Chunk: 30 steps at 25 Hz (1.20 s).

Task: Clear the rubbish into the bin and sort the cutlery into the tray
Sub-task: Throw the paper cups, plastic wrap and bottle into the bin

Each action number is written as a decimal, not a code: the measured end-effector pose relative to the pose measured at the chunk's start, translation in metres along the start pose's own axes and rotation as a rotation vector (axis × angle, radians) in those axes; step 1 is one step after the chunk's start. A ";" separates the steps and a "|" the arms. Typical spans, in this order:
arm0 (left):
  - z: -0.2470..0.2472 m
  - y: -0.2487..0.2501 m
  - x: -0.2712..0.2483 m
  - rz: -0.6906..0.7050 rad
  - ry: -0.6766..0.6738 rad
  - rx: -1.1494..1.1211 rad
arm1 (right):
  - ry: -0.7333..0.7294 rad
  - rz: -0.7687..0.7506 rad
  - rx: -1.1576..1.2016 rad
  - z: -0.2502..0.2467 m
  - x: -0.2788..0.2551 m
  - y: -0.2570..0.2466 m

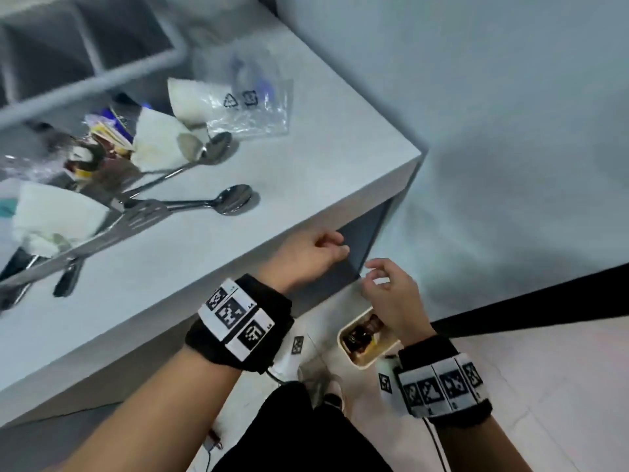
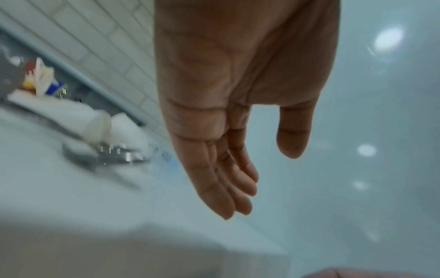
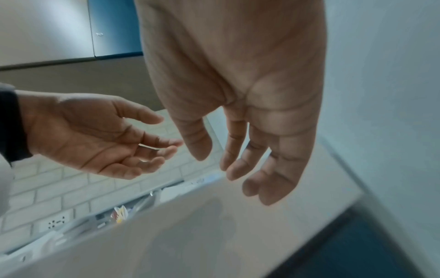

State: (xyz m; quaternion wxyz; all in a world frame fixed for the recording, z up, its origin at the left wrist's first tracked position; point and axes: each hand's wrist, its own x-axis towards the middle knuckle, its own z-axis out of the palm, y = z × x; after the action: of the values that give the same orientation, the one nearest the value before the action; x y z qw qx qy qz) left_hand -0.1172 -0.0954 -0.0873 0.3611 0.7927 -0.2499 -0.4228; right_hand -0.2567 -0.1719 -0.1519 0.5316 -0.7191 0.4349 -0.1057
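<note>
Both hands hang empty off the table's near right corner. My left hand [image 1: 316,257] is relaxed beside the table edge, fingers loose [image 2: 228,188]. My right hand [image 1: 388,294] hovers over a cream bin [image 1: 366,361] on the floor that holds dark wrappers; its fingers [image 3: 250,169] are straight and hold nothing. On the white table [image 1: 306,172] lie two spoons [image 1: 235,199] [image 1: 214,151], a slotted spatula [image 1: 143,216], black-handled cutlery [image 1: 68,277], crumpled napkins [image 1: 156,141], a clear plastic bag [image 1: 252,103] and coloured wrappers [image 1: 102,131]. A grey cutlery tray [image 1: 85,39] stands at the back left.
The table's right corner [image 1: 415,158] juts out over a pale floor. A dark cabinet panel [image 1: 360,240] sits under the table edge by my left hand. A black skirting strip [image 1: 544,301] runs along the right. My dark trousers [image 1: 299,430] fill the bottom.
</note>
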 end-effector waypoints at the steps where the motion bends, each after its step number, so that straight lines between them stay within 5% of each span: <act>1: -0.019 0.011 -0.009 0.033 0.040 -0.037 | -0.013 -0.051 0.011 -0.001 0.004 -0.020; 6: -0.116 0.034 -0.028 0.138 0.303 -0.058 | -0.069 -0.162 -0.044 0.016 0.035 -0.101; 11: -0.209 0.030 0.011 0.058 0.548 0.377 | -0.036 -0.227 -0.151 0.039 0.090 -0.175; 17: -0.246 0.014 0.055 -0.172 0.430 0.589 | -0.010 -0.079 -0.322 0.073 0.174 -0.231; 22: -0.250 0.017 0.068 -0.297 0.360 0.689 | 0.026 0.043 -0.221 0.093 0.198 -0.246; 30: -0.249 0.018 0.074 -0.201 0.319 0.841 | -0.003 0.011 -0.224 0.095 0.205 -0.248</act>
State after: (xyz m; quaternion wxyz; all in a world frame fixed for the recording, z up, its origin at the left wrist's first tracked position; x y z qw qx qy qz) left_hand 0.1315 -0.0691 -0.0143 -0.0008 0.9459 -0.2628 -0.1905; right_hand 0.0512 -0.2451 -0.0422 0.4489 -0.7719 0.4471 -0.0525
